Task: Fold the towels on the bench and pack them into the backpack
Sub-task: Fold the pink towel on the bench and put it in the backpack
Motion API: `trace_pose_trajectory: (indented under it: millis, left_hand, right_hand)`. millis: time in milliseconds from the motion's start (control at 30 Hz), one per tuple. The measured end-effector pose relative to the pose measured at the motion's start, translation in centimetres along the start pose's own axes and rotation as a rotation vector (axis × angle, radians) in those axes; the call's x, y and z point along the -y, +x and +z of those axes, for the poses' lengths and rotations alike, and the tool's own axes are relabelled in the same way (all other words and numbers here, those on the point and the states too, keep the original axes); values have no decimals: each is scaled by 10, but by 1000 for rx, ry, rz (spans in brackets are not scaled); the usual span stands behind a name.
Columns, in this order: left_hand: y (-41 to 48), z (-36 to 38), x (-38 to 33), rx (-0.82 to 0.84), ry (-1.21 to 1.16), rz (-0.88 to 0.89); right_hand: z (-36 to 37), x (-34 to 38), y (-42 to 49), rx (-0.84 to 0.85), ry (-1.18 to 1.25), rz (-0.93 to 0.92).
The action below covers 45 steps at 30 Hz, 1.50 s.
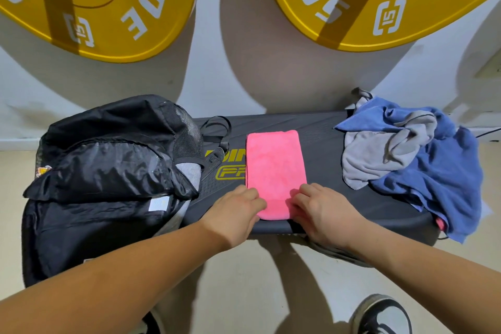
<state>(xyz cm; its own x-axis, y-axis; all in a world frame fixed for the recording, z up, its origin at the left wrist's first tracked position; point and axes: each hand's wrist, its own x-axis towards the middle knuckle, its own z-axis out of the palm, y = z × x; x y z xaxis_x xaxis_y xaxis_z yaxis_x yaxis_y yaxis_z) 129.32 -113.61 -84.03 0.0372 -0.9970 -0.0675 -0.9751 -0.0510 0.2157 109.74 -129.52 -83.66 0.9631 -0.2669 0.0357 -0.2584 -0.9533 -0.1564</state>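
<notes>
A pink towel (275, 168), folded into a long narrow strip, lies flat in the middle of the black bench (320, 130). My left hand (238, 211) pinches the strip's near left corner. My right hand (320, 211) pinches its near right corner, fingers curled at the edge. The black backpack (108, 165) lies open at the bench's left end, with something grey (189, 171) showing inside its mouth. A crumpled blue towel (439, 168) and a crumpled grey towel (379, 154) are heaped on the bench's right end.
Two large yellow weight plates (108, 8) lean on the white wall behind the bench. A backpack strap (217, 127) lies on the bench beside the pink towel. A bit of pink cloth (440, 223) peeks from under the blue towel. My shoe (382, 314) is on the floor at lower right.
</notes>
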Motion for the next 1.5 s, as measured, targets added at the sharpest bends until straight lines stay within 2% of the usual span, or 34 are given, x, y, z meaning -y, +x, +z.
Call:
trace_pose_trajectory:
  millis: [100, 233, 333, 433, 467, 533, 600, 633, 700, 800, 933, 1000, 1067, 1200, 1267, 1333, 1367, 1433, 1500]
  left_hand:
    - [0, 1, 5, 7, -97, -43]
    - [-1, 0, 12, 57, -538, -297]
    - [0, 2, 13, -7, -709, -476]
    - [1, 5, 13, -114, -572, -534]
    - [2, 2, 11, -160, -476, -486]
    - [1, -4, 7, -195, -212, -242]
    - [0, -7, -1, -101, 58, 29]
    - [-2, -6, -7, -34, 123, 81]
    - [-6, -7, -17, 47, 176, 50]
    - [-7, -9, -18, 82, 154, -36]
    - [-3, -4, -6, 70, 69, -94]
    - [0, 0, -2, 55, 11, -115]
    - [3, 0, 3, 7, -159, -179]
    - [4, -3, 13, -2, -712, -466]
    - [5, 0, 15, -46, -797, -556]
    - [7, 2, 16, -141, -697, -579]
    - [8, 1, 16, -192, -577, -529]
    - [7, -2, 14, -244, -288, -287]
    - [4, -2, 9, -206, -4, 1]
  right_hand:
    - [-4, -5, 4, 131, 175, 93]
    - [-11, -6, 10, 314, 626, 416]
    - [-6, -6, 13, 246, 674, 551]
    - [-7, -3, 15, 115, 590, 620]
    - [-6, -2, 15, 85, 520, 601]
    - [-1, 1, 13, -19, 298, 438]
    - [5, 4, 11, -90, 75, 184]
    - [7, 5, 9, -83, 19, 84]
    - [7, 8, 5, -67, 1, -34]
    - [1, 5, 1, -76, -38, -96]
    - [4, 1, 4, -33, -140, -142]
    - [5, 2, 7, 20, -93, -56]
    - [2, 0, 11, 34, 44, 119]
    - [-9, -1, 23, 132, 572, 404]
    - [-4, -2, 27, 129, 644, 481]
    - [-1, 0, 29, 52, 636, 546]
    - [3, 0, 30, 8, 622, 554]
    - [5, 0, 30, -44, 576, 527]
    - [5, 2, 28, -84, 380, 414]
